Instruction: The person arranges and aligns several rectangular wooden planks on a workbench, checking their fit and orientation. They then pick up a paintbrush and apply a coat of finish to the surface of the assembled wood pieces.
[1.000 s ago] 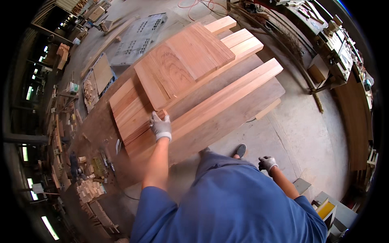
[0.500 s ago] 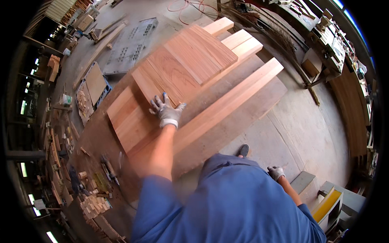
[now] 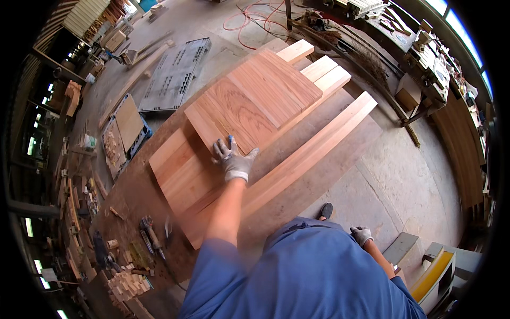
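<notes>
My left hand [image 3: 234, 160], in a grey-white glove with blue-stained fingertips, lies with fingers spread at the near left edge of an upper wooden panel [image 3: 247, 98]. That panel of reddish-brown joined boards rests partly over another wooden panel [image 3: 183, 165]. Beneath and beside them lie pale wooden beams [image 3: 326, 74], their ends jutting out at the far right. One long beam [image 3: 313, 146] runs apart along the near side of the worktable [image 3: 340, 165]. My right hand [image 3: 362, 235], also gloved, hangs low at my right side, fingers curled in and nothing visible in them.
Tools [image 3: 151, 236] and small wood offcuts [image 3: 127, 283] lie to the left. A grey slotted platform [image 3: 175, 74] and a red hose [image 3: 247, 24] are on the far floor. A cluttered bench [image 3: 430, 69] stands at right; a yellow-and-white frame [image 3: 433, 274] is near my right arm.
The whole view has shifted, so the panels and beams appear lower and slightly right. My left hand stays on the panel edge, fingers spread. My right hand still hangs at my side.
</notes>
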Demonstrator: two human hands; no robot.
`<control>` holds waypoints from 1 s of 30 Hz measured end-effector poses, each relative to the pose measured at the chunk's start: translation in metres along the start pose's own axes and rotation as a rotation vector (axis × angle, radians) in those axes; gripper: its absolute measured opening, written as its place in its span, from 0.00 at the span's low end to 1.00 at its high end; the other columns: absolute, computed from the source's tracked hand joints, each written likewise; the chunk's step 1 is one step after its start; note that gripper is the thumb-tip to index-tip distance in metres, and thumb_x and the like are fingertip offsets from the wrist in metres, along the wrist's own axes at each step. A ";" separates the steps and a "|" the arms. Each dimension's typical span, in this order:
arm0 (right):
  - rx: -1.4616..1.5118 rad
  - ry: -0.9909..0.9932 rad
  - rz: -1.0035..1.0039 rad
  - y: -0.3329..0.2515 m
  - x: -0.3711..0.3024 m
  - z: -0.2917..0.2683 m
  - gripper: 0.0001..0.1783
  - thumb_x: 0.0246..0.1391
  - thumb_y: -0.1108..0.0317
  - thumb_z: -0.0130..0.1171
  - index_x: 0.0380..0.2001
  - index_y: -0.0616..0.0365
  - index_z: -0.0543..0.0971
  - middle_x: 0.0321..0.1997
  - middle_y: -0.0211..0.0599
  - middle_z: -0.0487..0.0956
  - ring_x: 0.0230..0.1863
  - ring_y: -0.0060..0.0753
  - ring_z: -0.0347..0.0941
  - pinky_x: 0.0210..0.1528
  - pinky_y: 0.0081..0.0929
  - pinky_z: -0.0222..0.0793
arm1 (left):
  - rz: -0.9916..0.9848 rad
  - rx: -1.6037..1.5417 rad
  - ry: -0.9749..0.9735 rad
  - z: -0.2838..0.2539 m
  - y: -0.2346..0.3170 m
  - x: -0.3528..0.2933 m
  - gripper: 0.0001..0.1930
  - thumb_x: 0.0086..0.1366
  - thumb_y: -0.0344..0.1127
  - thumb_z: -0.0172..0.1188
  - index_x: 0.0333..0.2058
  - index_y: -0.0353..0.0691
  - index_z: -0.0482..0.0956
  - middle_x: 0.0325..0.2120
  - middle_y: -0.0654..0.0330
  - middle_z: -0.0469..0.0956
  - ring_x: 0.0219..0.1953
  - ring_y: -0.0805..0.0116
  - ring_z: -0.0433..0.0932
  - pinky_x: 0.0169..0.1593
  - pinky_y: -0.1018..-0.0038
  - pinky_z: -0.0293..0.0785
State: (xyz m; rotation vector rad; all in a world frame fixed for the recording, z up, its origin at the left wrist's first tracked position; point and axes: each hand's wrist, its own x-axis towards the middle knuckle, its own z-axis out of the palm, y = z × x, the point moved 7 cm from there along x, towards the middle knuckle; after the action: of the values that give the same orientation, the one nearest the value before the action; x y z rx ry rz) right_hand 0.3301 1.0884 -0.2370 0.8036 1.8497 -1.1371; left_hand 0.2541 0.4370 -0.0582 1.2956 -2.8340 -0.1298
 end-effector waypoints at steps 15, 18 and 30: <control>-0.267 -0.099 -0.222 -0.037 -0.012 0.015 0.16 0.64 0.66 0.63 0.45 0.72 0.83 0.33 0.47 0.86 0.30 0.40 0.85 0.33 0.37 0.83 | 0.059 -0.059 0.014 0.010 -0.010 0.003 0.57 0.53 0.79 0.67 0.76 0.54 0.65 0.78 0.46 0.52 0.81 0.45 0.42 0.74 0.28 0.41; -0.276 0.000 -0.144 -0.061 -0.041 0.018 0.20 0.62 0.66 0.62 0.48 0.75 0.82 0.36 0.51 0.86 0.32 0.43 0.86 0.35 0.38 0.83 | 0.022 -0.088 -0.044 0.008 -0.011 0.007 0.58 0.52 0.78 0.68 0.76 0.55 0.63 0.79 0.47 0.48 0.82 0.45 0.38 0.74 0.27 0.37; -0.877 -0.150 -0.491 0.007 0.024 0.002 0.15 0.60 0.65 0.67 0.48 0.60 0.82 0.40 0.44 0.88 0.37 0.40 0.87 0.37 0.36 0.82 | 0.104 -0.032 0.024 0.019 0.002 0.009 0.56 0.55 0.76 0.67 0.75 0.49 0.64 0.79 0.45 0.49 0.82 0.39 0.36 0.76 0.28 0.30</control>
State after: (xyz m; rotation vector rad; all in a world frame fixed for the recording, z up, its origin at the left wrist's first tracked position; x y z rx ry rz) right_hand 0.3250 1.0919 -0.2611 -0.2380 2.1795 -0.5059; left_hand 0.2454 0.4330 -0.0772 1.1335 -2.8589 -0.1549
